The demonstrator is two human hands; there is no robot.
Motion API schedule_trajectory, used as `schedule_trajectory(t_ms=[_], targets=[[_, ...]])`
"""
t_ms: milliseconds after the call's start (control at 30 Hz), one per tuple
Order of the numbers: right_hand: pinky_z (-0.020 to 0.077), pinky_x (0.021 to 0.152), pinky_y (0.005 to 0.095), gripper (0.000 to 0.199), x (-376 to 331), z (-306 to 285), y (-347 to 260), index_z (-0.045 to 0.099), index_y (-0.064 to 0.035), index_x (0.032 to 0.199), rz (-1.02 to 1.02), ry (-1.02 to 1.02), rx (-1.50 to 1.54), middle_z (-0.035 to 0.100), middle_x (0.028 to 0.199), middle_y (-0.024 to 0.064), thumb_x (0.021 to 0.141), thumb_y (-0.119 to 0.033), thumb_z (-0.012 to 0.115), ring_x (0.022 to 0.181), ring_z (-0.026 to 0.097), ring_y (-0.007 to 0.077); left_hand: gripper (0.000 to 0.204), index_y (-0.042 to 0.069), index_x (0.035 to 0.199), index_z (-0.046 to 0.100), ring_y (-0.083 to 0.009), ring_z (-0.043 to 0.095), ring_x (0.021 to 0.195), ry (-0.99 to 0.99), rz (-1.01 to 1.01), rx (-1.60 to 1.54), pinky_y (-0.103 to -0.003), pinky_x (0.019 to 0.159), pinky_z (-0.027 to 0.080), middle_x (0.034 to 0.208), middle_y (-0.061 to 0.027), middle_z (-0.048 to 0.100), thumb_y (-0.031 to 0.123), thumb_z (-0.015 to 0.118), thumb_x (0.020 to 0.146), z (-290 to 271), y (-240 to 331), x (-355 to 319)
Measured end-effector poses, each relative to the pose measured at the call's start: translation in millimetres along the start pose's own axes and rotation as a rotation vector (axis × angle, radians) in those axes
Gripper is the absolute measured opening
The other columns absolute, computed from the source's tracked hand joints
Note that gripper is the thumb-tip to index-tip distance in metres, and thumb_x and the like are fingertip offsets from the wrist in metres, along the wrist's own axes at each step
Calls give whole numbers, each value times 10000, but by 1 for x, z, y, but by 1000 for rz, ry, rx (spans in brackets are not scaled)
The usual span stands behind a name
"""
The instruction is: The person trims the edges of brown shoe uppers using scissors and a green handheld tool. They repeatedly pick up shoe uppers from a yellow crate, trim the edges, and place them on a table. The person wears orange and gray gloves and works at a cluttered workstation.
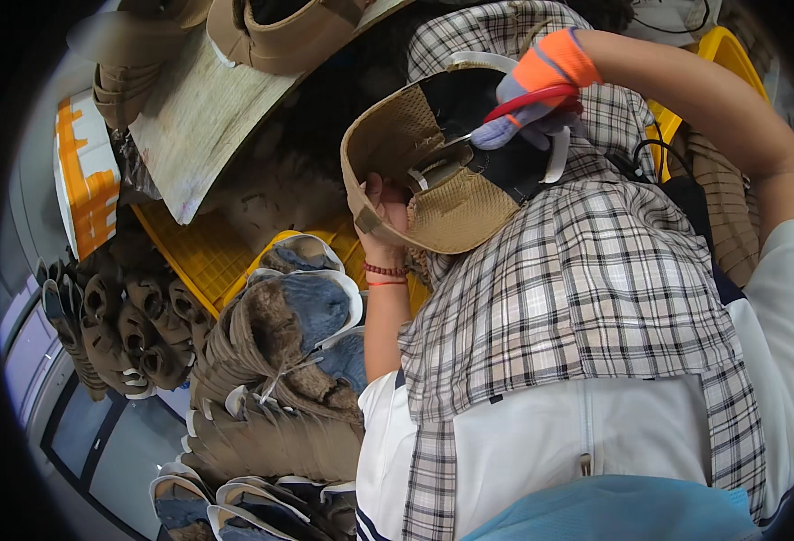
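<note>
My left hand [388, 206], bare with a red bead bracelet at the wrist, grips the near left edge of a tan cap [469, 212] from below, fingers curled inside it. The cap's open inside faces up, showing tan mesh lining, a black lining piece [455, 95] and white edge strips. In a purple-grey glove with an orange cuff, my right hand [523, 117] closes round the red handles of scissors [541, 97]. Their metal tips reach into the cap, by the seam between mesh and black lining. Whether the blades touch thread cannot be made out.
A wooden board [207, 108] at upper left bears more brown caps [279, 41]. Stacked brown caps with blue linings and fur [275, 343] stand left of my body. Behind them is a yellow crate [189, 257]. My plaid apron [559, 288] lies under the work.
</note>
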State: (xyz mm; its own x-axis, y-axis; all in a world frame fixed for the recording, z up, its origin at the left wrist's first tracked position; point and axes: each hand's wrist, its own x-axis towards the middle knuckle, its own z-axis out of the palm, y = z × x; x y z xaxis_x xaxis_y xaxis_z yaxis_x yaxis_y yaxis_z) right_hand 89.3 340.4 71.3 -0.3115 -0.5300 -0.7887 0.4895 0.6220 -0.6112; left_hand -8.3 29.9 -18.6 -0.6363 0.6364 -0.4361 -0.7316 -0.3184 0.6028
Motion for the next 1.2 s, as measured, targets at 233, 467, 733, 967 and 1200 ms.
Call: schedule_trajectory(t_ms=[233,467,733,967,1200], targets=[[533,521,303,718,33,-12,-13,678,14,795,-114,-37,-127,603,609,108,932,-590,315,519,635,221,414,48,1244,514,-275,546,1097,-5,-19,82,-421,917,442,1220,-90,577,205,631,879,18,4,4],[547,514,300,536,19,-16,-41,669,16,777,38,43,-88,604,617,110,934,-431,419,486,613,218,383,64,1233,523,-273,535,1118,-16,-39,87,-446,949,419,1224,-84,573,193,619,886,16,5,7],[519,683,394,602,-7,26,-53,685,-12,841,-72,499,-348,651,730,165,736,-604,659,729,642,315,430,89,1257,509,-258,539,1115,15,28,67,-445,983,418,1228,-78,564,110,656,853,16,0,10],[472,757,348,368,-4,50,29,617,-85,979,-211,1402,-668,623,896,72,707,-305,729,866,597,263,458,57,1263,479,-242,579,1040,-20,-87,-106,-403,895,513,1176,-100,577,148,670,857,30,-14,25],[455,762,355,385,16,49,23,607,-66,966,-156,1392,-744,585,901,96,696,-310,732,861,570,270,447,77,1274,473,-210,571,1059,25,143,232,-374,899,497,1184,-88,572,287,610,904,61,-17,7]])
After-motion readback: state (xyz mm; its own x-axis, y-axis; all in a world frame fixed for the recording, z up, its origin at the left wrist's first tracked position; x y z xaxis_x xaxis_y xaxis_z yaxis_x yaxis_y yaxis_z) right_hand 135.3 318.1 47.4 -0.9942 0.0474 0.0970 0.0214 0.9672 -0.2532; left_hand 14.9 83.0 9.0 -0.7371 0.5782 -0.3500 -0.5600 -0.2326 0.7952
